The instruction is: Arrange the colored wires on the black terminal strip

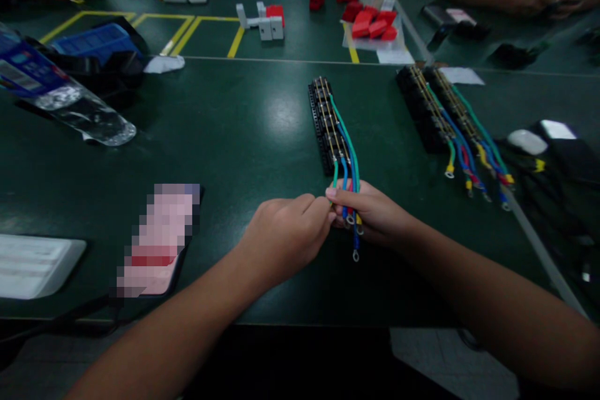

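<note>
A black socket strip with brass-coloured bars [325, 115] lies lengthwise on the dark green table, several coloured wires [352, 150] running from its near end. My right hand [375, 209] is closed around these wires, thumb on top. Ring terminals [355, 255] on the wire ends hang below its fingers. My left hand [293, 228] is curled, its fingertips pinching at the end of the green wire [335, 170] beside my right thumb. The green wire's tip is hidden in the fingers. Two similar wired strips [429, 109] lie side by side to the right.
At left are a phone [159, 237], a white power strip [40, 265], a water bottle [70, 97] and a blue bin [96, 44]. Red parts [372, 24] sit on plastic at the back. Cables [553, 200] lie at right. Another person's hands [539, 1] show at the far right.
</note>
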Available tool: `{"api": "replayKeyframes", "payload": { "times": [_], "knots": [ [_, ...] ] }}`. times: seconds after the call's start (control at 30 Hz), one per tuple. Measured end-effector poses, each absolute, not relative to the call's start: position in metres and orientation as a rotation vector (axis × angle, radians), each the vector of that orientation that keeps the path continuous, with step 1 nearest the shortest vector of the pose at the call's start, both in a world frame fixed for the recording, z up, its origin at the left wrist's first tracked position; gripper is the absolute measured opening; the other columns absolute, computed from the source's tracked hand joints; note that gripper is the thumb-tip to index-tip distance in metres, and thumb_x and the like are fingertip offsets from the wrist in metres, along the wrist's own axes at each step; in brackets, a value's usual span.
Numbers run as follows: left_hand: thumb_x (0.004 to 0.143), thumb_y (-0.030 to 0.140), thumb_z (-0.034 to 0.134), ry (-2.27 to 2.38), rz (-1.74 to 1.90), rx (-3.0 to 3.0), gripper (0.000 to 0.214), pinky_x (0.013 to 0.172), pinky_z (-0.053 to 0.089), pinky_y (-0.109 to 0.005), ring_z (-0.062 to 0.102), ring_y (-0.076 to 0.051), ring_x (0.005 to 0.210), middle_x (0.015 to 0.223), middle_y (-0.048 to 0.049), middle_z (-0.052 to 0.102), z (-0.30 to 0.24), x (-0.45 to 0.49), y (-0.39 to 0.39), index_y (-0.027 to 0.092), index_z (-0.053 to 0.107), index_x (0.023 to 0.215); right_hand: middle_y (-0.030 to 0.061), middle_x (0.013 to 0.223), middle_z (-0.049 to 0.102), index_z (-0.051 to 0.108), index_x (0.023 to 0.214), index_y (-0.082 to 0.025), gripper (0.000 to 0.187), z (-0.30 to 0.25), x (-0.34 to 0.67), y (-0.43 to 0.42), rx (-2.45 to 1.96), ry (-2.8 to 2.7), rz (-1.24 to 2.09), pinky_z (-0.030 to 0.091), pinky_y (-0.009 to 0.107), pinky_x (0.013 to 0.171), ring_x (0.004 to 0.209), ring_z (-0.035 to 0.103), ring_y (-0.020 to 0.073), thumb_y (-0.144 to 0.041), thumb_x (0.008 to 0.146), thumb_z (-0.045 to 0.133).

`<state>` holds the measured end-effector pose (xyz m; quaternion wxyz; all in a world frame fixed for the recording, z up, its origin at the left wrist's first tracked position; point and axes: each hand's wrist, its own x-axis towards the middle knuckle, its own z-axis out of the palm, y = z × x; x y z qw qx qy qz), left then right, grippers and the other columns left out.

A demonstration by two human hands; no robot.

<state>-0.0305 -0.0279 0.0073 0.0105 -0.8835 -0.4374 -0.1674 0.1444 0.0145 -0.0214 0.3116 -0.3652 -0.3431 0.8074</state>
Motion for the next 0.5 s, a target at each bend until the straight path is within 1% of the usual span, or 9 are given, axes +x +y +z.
{"api": "replayKeyframes", "payload": {
  "times": [0.5],
  "knots": [
    [0.097, 0.033, 0.037, -1.380, -0.497, -2.768, 0.030, 0.049, 0.038, -0.030, 0.055, -0.016, 0.054, 0.070, -0.0022, 0.060, 0.0078, -0.0303, -0.0274, 0.018, 0.056, 0.080, -0.0030, 0.056, 0.053, 0.057, 0.065, -0.014, 0.025, -0.0209, 0.1439, 0.0147, -0.958, -0.901, 2.122, 0.042, 0.018, 0.051, 0.050, 0.051, 0.0067, -0.028, 0.079, 0.073]
  ]
}}
